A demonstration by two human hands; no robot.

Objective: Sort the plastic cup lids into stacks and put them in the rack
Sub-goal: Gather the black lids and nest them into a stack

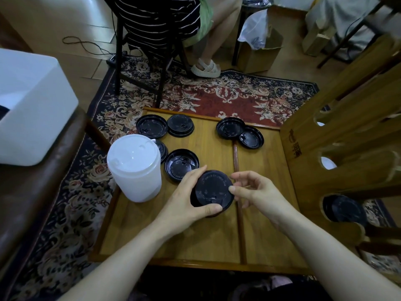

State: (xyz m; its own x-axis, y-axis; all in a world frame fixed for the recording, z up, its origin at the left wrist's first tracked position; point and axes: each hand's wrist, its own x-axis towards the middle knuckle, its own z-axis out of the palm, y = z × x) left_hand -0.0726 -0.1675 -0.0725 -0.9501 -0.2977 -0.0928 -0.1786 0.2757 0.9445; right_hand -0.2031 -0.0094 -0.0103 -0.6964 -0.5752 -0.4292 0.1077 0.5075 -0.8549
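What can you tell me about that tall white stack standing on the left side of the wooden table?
The white lid stack is a tall column of nested, translucent white plastic cup lids, standing upright near the left edge of the wooden table. Its top lid shows a raised rim and small round dimples. It partly hides one black lid behind it. Neither hand touches it; the left hand grips a black lid stack beside it.
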